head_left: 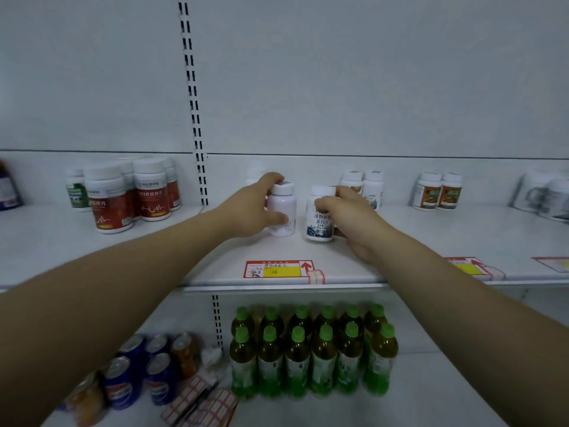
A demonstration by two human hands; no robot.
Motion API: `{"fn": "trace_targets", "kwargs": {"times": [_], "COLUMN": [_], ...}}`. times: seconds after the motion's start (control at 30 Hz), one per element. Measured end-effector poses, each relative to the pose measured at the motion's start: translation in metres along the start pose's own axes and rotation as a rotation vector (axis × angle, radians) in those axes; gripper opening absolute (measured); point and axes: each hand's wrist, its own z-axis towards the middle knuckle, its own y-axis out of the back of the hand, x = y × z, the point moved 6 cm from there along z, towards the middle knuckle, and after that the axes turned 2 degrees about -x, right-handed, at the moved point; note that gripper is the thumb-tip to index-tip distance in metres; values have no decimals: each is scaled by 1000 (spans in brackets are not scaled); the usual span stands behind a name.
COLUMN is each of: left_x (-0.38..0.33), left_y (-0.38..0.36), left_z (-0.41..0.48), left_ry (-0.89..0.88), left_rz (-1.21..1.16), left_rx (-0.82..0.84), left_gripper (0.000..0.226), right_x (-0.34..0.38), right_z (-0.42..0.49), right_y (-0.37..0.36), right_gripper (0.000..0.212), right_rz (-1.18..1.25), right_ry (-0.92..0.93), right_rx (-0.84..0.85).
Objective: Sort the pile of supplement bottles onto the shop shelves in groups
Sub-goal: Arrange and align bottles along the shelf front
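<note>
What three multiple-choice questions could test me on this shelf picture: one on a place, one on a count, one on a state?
1. Where do the green-capped bottles stand?
A. On the lower shelf
B. On the floor
C. In a basket

2. How many orange-label bottles are there?
A. None
B. Two
C. Five

3. What is the left hand doing?
A. Hanging open
B. Pressing a button
C. Gripping a white bottle

Answers: 1 A, they fill the shelf under the supplements; 2 B, a pair stands at right; 3 C, its fingers curl round the bottle.
</note>
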Motion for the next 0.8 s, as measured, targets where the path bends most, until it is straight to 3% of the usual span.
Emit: {"fn": "trace_targets", "kwargs": {"times": [0.13, 0.3, 0.53, 0.8], "left_x": [3, 19, 36, 40], "left_y": [0, -2, -6, -7], "left_z": [19, 47, 70, 81], "left_ry": [-91, 9, 95, 140], "left_rz": [292, 524, 434, 504], "left_rx": [-112, -106, -77, -147], "left_gripper": [76, 80, 76, 71], "right_x": [-3, -3, 3, 3], "right_z": [5, -4, -8, -6], "right_y": [2, 1, 2, 3], "right_gripper": [34, 36, 52, 62], "right_rz": [31, -93, -218, -230], "right_ry": [35, 170, 251, 280], "right_rx": [20, 96, 60, 48]}}
